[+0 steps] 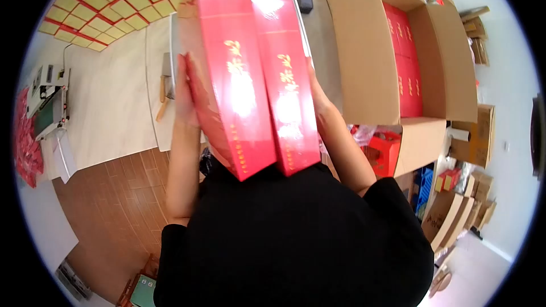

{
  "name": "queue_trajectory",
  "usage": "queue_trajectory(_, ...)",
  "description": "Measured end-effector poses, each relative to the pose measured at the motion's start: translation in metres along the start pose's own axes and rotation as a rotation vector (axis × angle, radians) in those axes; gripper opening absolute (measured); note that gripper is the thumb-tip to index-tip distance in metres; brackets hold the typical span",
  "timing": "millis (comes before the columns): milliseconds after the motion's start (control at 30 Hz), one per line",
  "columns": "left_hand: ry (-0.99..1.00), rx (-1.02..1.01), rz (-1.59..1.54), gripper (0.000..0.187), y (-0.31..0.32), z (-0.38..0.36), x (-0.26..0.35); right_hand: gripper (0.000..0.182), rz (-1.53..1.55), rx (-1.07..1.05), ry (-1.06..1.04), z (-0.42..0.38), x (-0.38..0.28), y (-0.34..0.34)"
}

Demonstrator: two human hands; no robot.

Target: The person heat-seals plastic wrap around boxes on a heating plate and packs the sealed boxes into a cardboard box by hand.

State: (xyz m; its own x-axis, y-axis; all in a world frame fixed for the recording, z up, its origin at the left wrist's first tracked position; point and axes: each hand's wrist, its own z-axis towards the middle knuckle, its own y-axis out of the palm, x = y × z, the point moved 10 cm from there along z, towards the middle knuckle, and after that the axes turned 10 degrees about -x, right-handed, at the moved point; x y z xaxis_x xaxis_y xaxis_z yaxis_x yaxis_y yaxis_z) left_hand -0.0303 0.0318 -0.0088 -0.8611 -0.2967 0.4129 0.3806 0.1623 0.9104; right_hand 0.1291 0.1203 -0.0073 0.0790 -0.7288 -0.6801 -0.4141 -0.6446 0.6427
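Observation:
Two glossy red gift boxes with gold lettering, the left box (236, 102) and the right box (287, 91), are held up side by side in front of my chest. A clear, shiny wrap seems to cover the left one. My left hand (186, 94), a little blurred, presses against the outer side of the left box. Against the outer side of the right box rests my right hand (318, 94). Most of the fingers are hidden behind the boxes, which are squeezed between both palms.
At right stands an open cardboard carton (364, 51) with red boxes (406, 62) inside. Many yellow-and-red boxes (108, 5) are stacked at upper left. A scraper with a wooden handle (162, 88) lies on the table (108, 96). A machine (51, 99) stands far left, a red stool (384, 150) below the carton.

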Motion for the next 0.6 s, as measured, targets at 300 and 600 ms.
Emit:
queue_trajectory(300,-0.003,0.033,-0.016,0.049,-0.003,0.003,0.000,0.088,-0.002,-0.024,-0.017,0.003,-0.002,0.006)
queue_trajectory(600,-0.051,0.019,0.014,0.051,0.010,0.014,-0.004,0.096,-0.080,-0.146,0.008,0.002,-0.008,0.002)
